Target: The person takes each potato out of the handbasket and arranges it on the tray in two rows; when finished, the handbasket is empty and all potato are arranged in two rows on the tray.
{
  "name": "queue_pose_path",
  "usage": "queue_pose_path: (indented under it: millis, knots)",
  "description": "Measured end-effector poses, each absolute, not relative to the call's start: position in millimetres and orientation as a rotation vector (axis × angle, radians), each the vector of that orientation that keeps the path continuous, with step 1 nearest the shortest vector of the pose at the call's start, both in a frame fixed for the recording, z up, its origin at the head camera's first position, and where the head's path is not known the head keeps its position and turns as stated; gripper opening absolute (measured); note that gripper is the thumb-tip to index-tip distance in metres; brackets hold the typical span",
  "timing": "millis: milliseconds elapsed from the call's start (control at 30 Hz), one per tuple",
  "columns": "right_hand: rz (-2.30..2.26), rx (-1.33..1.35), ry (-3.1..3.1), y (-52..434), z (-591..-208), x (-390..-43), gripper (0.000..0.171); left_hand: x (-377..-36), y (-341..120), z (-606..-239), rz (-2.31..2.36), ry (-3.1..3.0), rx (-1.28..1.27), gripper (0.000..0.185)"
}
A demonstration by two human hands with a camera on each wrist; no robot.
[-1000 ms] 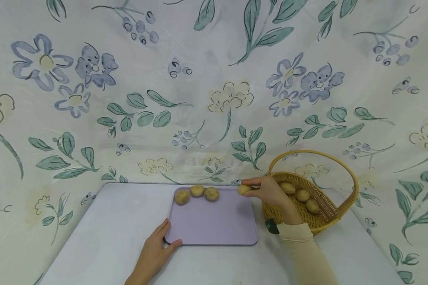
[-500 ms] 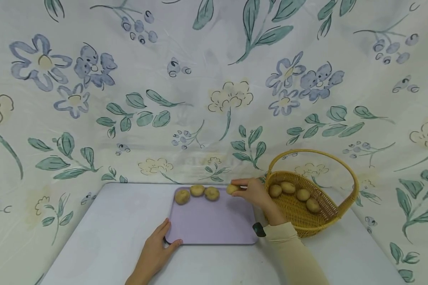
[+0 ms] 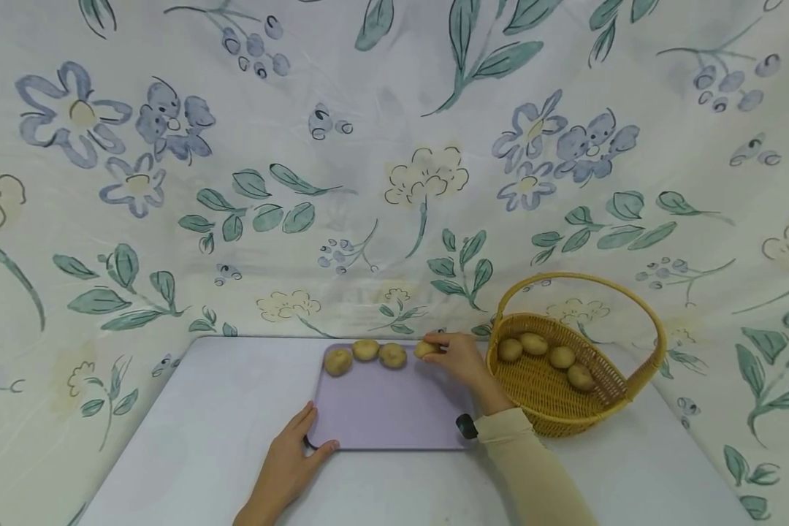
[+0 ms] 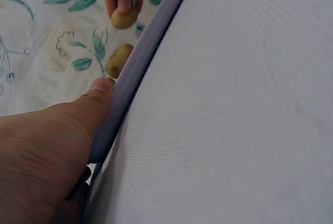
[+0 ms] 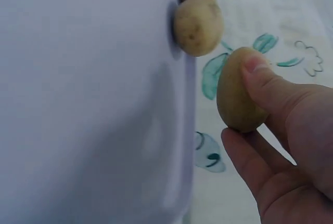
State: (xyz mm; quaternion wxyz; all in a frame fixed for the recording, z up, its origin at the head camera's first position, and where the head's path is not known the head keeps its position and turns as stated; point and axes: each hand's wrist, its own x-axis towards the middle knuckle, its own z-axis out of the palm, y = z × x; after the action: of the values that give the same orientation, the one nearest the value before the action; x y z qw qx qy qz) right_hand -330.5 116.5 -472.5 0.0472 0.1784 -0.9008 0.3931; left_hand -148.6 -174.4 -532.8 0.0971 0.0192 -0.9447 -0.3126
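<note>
A lilac tray [image 3: 388, 416] lies on the table, with three potatoes [image 3: 338, 361] in a row along its back edge. My left hand [image 3: 288, 459] holds the tray's near left corner; in the left wrist view its thumb [image 4: 96, 96] lies over the rim. Above the tray's back right part, my right hand [image 3: 462, 361] pinches another potato [image 5: 237, 91] between thumb and fingertips. That potato is right of the row, with a gap between it and the nearest one [image 5: 199, 26]. A shadow of the hand falls on the tray.
Right of the tray stands a yellow wicker basket [image 3: 546, 405] with a tall arched handle [image 3: 581, 277]. Several potatoes [image 3: 562, 357] sit along its back side. A floral cloth [image 3: 368, 183] hangs behind the white table [image 3: 223, 409].
My right hand has moved left from beside the basket with the potato, over the tray toward the row. The left hand has stayed at the tray's corner.
</note>
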Motion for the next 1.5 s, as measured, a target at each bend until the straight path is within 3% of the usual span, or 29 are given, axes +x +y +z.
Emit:
queue_pose_path:
  millis: [1100, 1500]
  knots:
    - [1.047, 0.406, -2.793, 93.8, -503.8, -337.7, 0.044, -148.2, -176.3, -535.8, -0.931, -2.777, 0.044, 0.082]
    - [1.081, 0.395, -2.842, 98.0, -482.7, -335.2, 0.048, -149.0, -176.1, -535.6, -0.921, -2.789, 0.048, 0.082]
